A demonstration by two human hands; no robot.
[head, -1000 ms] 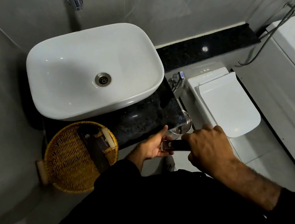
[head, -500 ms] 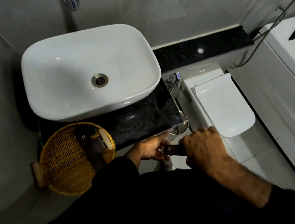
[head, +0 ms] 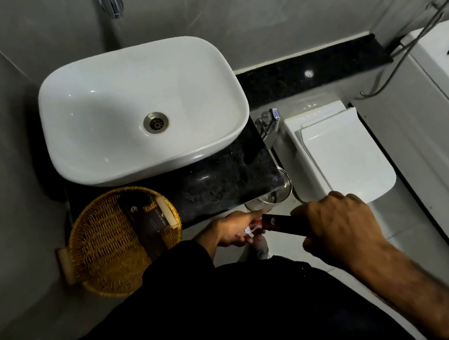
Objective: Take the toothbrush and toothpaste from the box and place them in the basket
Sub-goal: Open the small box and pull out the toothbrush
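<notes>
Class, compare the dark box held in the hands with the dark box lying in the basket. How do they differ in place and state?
The held box is gripped in the right hand in the air, while the basket box lies untouched in the wicker basket. A red-and-white tube sticks out of the held box toward the left hand; nothing protrudes from the basket box. Both are dark with a small pale logo.

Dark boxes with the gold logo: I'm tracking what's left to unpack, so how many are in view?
2. One dark box is gripped in the right hand below the counter; another lies in the wicker basket. More could hide underneath it.
</notes>
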